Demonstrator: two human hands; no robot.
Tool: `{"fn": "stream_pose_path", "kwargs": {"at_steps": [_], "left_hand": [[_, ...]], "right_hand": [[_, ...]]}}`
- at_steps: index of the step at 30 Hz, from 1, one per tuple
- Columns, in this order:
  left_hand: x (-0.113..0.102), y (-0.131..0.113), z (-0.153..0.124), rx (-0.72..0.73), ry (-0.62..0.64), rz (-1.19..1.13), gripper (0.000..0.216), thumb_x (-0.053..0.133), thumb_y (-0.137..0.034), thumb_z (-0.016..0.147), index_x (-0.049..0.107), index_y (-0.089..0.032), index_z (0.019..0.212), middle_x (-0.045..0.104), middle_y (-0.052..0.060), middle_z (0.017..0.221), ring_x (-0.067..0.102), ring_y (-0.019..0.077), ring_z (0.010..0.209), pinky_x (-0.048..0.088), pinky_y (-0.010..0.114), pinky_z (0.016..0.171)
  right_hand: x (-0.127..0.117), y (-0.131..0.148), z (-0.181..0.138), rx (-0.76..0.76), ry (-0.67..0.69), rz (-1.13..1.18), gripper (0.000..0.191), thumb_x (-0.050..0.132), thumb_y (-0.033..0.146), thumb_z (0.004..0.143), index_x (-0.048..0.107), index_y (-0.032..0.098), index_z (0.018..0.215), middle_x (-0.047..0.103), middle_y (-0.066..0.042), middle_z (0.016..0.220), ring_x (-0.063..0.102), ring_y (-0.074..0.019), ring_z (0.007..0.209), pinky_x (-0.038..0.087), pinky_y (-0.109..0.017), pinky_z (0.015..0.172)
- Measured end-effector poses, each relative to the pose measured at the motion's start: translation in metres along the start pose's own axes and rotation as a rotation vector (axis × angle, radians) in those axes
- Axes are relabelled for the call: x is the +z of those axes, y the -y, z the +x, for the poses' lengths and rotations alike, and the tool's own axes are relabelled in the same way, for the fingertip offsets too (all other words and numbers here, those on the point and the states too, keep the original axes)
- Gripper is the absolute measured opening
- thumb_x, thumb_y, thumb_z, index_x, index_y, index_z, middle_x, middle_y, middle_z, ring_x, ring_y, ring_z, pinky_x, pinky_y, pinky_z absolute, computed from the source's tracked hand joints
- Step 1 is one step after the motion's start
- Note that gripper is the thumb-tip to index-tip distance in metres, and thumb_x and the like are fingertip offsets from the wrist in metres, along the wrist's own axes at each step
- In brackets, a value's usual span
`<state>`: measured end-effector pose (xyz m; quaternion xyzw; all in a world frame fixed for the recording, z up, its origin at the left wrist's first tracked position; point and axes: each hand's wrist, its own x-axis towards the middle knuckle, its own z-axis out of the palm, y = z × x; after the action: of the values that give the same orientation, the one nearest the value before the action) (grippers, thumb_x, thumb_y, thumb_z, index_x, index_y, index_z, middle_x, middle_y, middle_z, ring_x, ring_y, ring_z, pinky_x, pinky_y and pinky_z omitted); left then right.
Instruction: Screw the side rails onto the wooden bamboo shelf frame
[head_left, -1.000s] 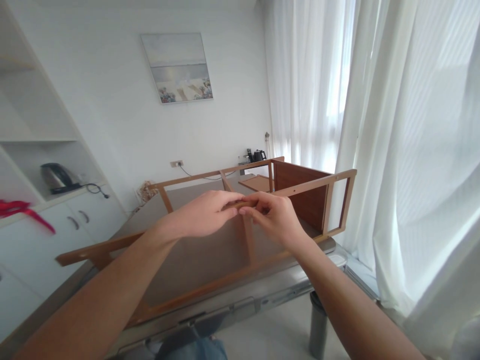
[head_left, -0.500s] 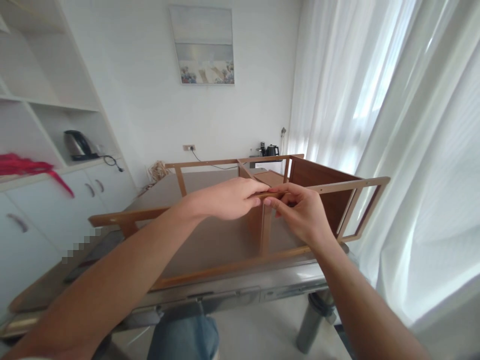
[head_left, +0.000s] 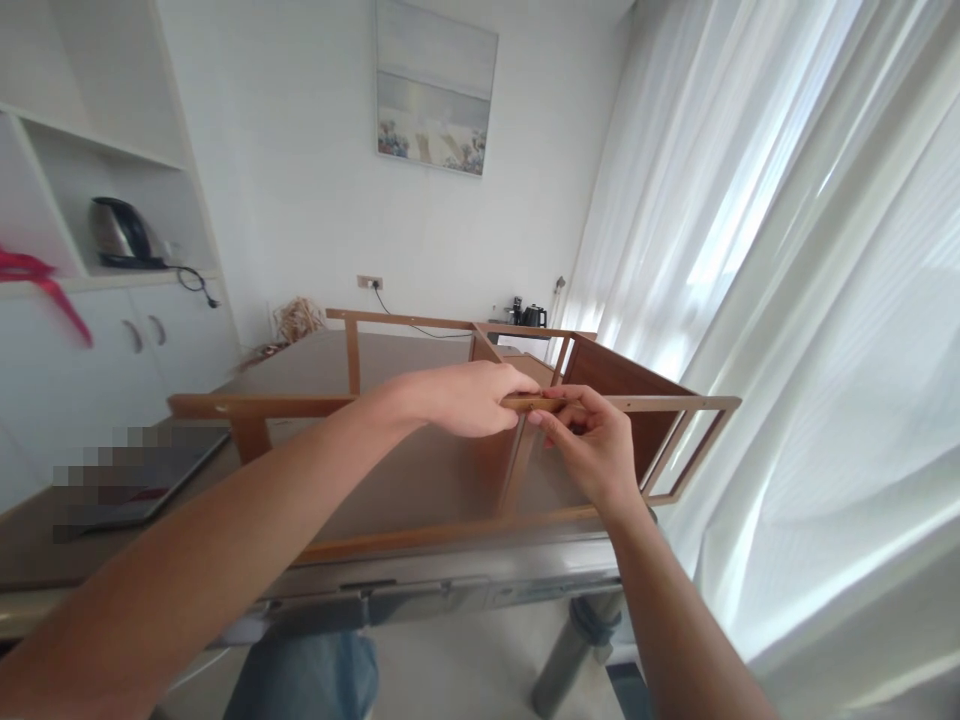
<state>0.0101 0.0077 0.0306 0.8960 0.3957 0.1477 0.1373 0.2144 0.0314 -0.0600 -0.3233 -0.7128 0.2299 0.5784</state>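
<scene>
A brown wooden frame (head_left: 300, 405) of rails and uprights lies on its side on the table (head_left: 420, 480). My left hand (head_left: 461, 398) is closed over the frame's near top rail, at the joint with a short upright. My right hand (head_left: 592, 445) touches the same rail just to the right, its fingertips pinched against the rail's underside; what they pinch is too small to see. A dark brown panel (head_left: 622, 385) closes the frame's right end.
White curtains (head_left: 787, 300) hang close on the right. A white cabinet (head_left: 112, 330) with a kettle (head_left: 120, 235) stands at the left. A dark flat object (head_left: 150, 470) lies on the table's left part. A picture (head_left: 435, 90) hangs on the far wall.
The view has swung left and tilted, so the frame looks more level. Both hands stay at the same joint on the top rail.
</scene>
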Motion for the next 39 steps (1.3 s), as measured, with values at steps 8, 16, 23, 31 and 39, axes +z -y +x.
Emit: {"fn": "stream_pose_path", "kwargs": {"at_steps": [8,16,23,31,39], "left_hand": [[0.002,0.003,0.002,0.052,-0.034,0.004,0.027,0.060,-0.039,0.088,0.071,-0.023,0.106,0.072,0.002,0.088,0.063,0.0195,0.078,0.042,0.029,0.071],[0.006,-0.001,0.003,0.107,-0.127,0.091,0.023,0.049,-0.030,0.095,0.067,-0.018,0.089,0.068,0.004,0.084,0.057,0.0161,0.072,0.034,0.030,0.064],[0.009,0.002,0.006,0.074,-0.137,0.024,0.023,0.050,-0.024,0.087,0.043,-0.021,0.065,0.047,-0.001,0.062,0.042,0.0136,0.059,0.029,0.034,0.058],[0.008,0.000,0.004,0.064,-0.118,0.003,0.017,0.051,-0.024,0.087,0.050,-0.020,0.071,0.054,0.001,0.068,0.044,0.0140,0.060,0.027,0.034,0.058],[0.006,0.006,0.005,0.077,-0.102,0.009,0.020,0.051,-0.032,0.092,0.059,-0.020,0.079,0.061,0.002,0.075,0.049,0.0153,0.063,0.030,0.032,0.060]], "right_hand": [[-0.009,0.007,-0.018,0.062,-0.069,0.054,0.034,0.075,0.042,0.088,0.067,0.021,0.113,0.066,0.002,0.065,0.058,-0.0154,0.060,0.041,-0.027,0.056],[-0.018,0.013,-0.045,0.150,-0.069,0.340,0.017,0.061,0.026,0.091,0.069,0.026,0.107,0.056,0.001,0.074,0.054,-0.0151,0.072,0.045,-0.025,0.064],[-0.021,0.010,-0.084,0.151,-0.059,0.030,0.020,0.073,0.042,0.090,0.073,0.028,0.105,0.075,-0.008,0.104,0.069,-0.0268,0.102,0.055,-0.036,0.086],[-0.020,0.008,-0.106,0.106,0.012,-0.176,0.020,0.071,0.043,0.092,0.080,0.032,0.106,0.080,-0.005,0.108,0.075,-0.0268,0.099,0.059,-0.039,0.089],[-0.018,0.016,-0.108,0.432,0.136,0.293,0.009,0.085,0.039,0.080,0.085,0.030,0.084,0.083,-0.007,0.094,0.080,-0.0274,0.093,0.066,-0.034,0.083]]}}
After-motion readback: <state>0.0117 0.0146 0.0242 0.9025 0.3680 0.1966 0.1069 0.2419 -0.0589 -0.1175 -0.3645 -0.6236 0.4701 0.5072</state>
